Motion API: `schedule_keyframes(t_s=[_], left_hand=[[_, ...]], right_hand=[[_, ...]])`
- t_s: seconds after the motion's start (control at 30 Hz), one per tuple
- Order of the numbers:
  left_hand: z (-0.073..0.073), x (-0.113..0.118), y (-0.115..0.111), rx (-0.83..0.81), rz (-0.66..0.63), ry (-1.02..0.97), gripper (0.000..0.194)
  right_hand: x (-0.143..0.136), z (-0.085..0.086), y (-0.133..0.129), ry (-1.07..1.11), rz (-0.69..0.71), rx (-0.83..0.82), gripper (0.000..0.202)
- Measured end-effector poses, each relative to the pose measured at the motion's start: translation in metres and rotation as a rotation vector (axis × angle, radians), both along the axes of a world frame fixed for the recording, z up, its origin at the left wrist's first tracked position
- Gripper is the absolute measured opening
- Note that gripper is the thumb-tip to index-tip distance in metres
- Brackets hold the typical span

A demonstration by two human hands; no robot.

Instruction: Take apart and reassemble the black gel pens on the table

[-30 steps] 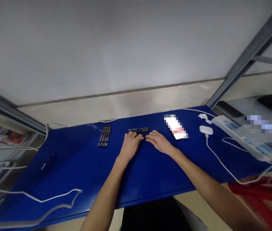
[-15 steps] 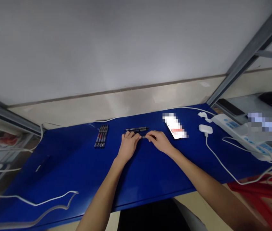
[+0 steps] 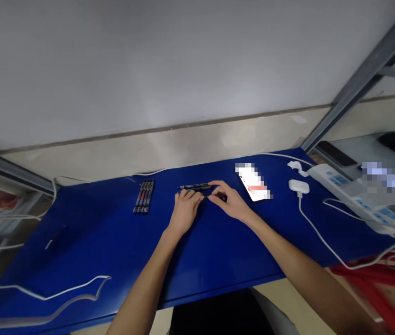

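Note:
My left hand (image 3: 184, 211) rests palm down near the middle of the blue table, its fingers curled and thumb pinched on one end of a dark pen. My right hand (image 3: 231, 201) pinches the same pen (image 3: 223, 197) between thumb and bent fingers, while its index finger stretches out towards a second pen (image 3: 194, 187). That second pen lies crosswise just behind my left fingers, and the index fingertip seems to touch its right end. Most of the held pen is hidden by my fingers. Several dark pens (image 3: 143, 196) lie side by side to the left.
A phone (image 3: 255, 184) with a lit screen lies right of my hands. Beyond it are a white charging case (image 3: 298, 186) on a cable and a white power strip (image 3: 358, 197). A thin dark object (image 3: 56, 236) and loose cables (image 3: 75, 287) lie at the left.
My right index finger has lifted and straightened towards the pen behind. My right hand has opened a little, showing more of the dark pen under it. The left hand stays in place.

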State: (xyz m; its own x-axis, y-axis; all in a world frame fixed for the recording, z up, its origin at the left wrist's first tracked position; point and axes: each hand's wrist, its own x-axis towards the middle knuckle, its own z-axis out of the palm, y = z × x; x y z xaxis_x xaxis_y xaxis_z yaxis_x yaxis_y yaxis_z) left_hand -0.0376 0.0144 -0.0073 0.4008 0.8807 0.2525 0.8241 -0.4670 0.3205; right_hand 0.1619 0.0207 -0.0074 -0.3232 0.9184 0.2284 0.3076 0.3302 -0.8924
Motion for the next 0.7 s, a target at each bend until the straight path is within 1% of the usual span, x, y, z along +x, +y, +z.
schedule_keyframes(t_s=[0.07,0.1,0.17,0.23,0.3,0.37,0.4,0.47,0.53,0.63,0.7], left_hand=[[0.0002,0.0009,-0.0003,-0.001,-0.011,-0.005,0.034],[0.0002,0.0012,-0.0002,-0.003,-0.014,-0.007,0.034],[-0.0001,0.0015,0.0000,-0.002,-0.010,-0.012,0.034],[-0.0009,0.0017,0.0001,0.003,-0.009,-0.018,0.033],[-0.0018,0.0022,0.0000,0.006,-0.016,-0.023,0.033],[-0.0025,0.0029,-0.0001,0.008,-0.018,-0.028,0.034],[-0.0026,0.0032,-0.0001,0.010,-0.016,-0.032,0.034],[-0.0020,0.0034,-0.0001,0.010,-0.010,-0.048,0.034],[-0.0008,0.0033,-0.0002,0.009,-0.010,-0.066,0.034],[0.0001,0.0032,-0.0007,0.010,-0.035,-0.069,0.031],[-0.0008,0.0031,-0.0007,0.013,-0.045,-0.058,0.029]], right_hand=[[-0.0002,0.0005,-0.0009,-0.013,0.012,-0.017,0.035],[-0.0005,0.0007,-0.0013,-0.019,0.007,0.002,0.036],[-0.0013,0.0011,-0.0021,-0.022,-0.006,0.056,0.044],[-0.0020,0.0016,-0.0026,-0.008,-0.002,0.034,0.048],[-0.0023,0.0021,-0.0028,0.006,0.012,-0.036,0.040],[-0.0020,0.0026,-0.0025,0.012,0.007,-0.051,0.036],[-0.0017,0.0029,-0.0023,0.008,-0.004,-0.033,0.037],[-0.0014,0.0034,-0.0017,-0.004,-0.017,0.003,0.047],[-0.0015,0.0037,-0.0014,-0.009,-0.010,-0.011,0.053],[-0.0018,0.0040,-0.0015,-0.008,-0.007,-0.055,0.039],[-0.0016,0.0041,-0.0015,-0.013,-0.027,-0.041,0.036]])
